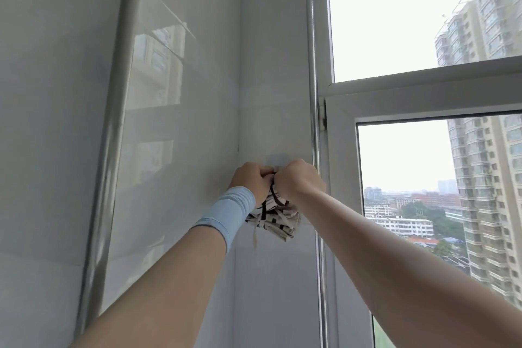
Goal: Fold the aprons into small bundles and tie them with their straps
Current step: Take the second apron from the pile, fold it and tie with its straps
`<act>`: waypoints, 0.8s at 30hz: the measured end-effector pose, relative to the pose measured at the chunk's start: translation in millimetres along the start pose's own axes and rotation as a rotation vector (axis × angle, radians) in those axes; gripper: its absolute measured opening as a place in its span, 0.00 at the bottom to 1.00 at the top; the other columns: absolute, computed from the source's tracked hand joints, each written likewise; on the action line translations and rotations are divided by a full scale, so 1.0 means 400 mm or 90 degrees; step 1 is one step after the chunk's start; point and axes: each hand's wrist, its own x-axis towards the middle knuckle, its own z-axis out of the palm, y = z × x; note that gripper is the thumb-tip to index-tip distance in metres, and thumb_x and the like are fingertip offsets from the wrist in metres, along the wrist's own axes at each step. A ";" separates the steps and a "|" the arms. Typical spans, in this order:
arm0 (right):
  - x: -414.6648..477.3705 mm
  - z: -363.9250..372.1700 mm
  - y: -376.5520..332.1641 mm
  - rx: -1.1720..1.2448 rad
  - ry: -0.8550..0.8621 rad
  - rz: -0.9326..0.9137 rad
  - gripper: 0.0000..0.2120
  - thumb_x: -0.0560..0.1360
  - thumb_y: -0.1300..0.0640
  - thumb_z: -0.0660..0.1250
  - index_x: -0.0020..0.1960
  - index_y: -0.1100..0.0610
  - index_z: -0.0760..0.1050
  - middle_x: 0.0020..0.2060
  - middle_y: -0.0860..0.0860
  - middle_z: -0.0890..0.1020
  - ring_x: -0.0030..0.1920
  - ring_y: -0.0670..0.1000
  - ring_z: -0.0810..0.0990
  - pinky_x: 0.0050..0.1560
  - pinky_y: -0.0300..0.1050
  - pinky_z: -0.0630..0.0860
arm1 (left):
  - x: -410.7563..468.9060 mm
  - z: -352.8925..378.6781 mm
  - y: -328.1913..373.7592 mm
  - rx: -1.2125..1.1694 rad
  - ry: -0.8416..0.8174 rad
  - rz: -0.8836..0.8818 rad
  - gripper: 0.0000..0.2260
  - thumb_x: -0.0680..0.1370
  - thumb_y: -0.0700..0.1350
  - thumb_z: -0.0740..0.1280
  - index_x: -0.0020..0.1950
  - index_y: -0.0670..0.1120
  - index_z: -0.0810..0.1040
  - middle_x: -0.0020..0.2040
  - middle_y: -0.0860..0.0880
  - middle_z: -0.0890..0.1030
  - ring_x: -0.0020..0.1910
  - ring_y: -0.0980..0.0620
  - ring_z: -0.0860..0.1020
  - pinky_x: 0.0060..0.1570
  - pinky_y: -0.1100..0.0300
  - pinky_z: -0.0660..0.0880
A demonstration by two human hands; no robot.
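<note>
Head view: left hand (pixel 250 179) and right hand (pixel 299 179), fists touching, both pinch the thin dark strap (pixel 264 210) atop the cream black-lined folded apron bundle (pixel 278 222), which hangs directly below them, equally near both.

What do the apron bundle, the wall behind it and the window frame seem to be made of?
Apron bundle: thin woven cloth, matt, judging by its soft creases and folds. Wall: probably glazed tile or glossy panel; it mirrors buildings. Window frame: likely white plastic or painted metal, smooth with slight sheen.
</note>
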 end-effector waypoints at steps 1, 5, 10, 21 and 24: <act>-0.001 0.003 0.000 -0.003 -0.005 -0.001 0.09 0.73 0.58 0.62 0.34 0.55 0.71 0.34 0.52 0.76 0.38 0.57 0.79 0.38 0.42 0.72 | -0.001 0.005 -0.008 0.003 -0.010 0.005 0.12 0.80 0.45 0.63 0.58 0.53 0.83 0.56 0.49 0.83 0.54 0.48 0.80 0.50 0.64 0.71; -0.007 0.006 0.014 0.016 -0.048 -0.001 0.08 0.72 0.58 0.61 0.35 0.56 0.72 0.35 0.52 0.78 0.36 0.55 0.78 0.34 0.41 0.70 | -0.017 0.009 -0.033 0.023 -0.051 0.041 0.14 0.80 0.45 0.59 0.59 0.53 0.82 0.57 0.49 0.82 0.56 0.47 0.78 0.55 0.60 0.72; -0.031 0.010 0.029 0.024 -0.082 -0.019 0.09 0.73 0.57 0.62 0.35 0.56 0.73 0.31 0.52 0.77 0.28 0.51 0.73 0.26 0.39 0.64 | -0.077 -0.010 -0.058 -0.067 -0.141 0.047 0.16 0.74 0.49 0.66 0.62 0.56 0.73 0.51 0.56 0.80 0.49 0.52 0.79 0.48 0.61 0.73; -0.162 0.060 0.131 0.224 -0.006 -0.144 0.35 0.70 0.50 0.58 0.77 0.53 0.57 0.65 0.50 0.75 0.67 0.53 0.71 0.65 0.53 0.70 | -0.092 -0.065 -0.052 0.222 -0.175 0.084 0.18 0.76 0.48 0.67 0.65 0.53 0.71 0.58 0.51 0.79 0.54 0.50 0.77 0.55 0.57 0.74; -0.191 0.091 0.154 0.133 -0.042 -0.193 0.47 0.70 0.53 0.67 0.78 0.45 0.40 0.69 0.48 0.71 0.70 0.54 0.68 0.70 0.54 0.67 | -0.085 -0.074 -0.050 0.262 -0.189 0.092 0.17 0.78 0.44 0.65 0.66 0.52 0.70 0.60 0.50 0.77 0.54 0.50 0.77 0.53 0.59 0.73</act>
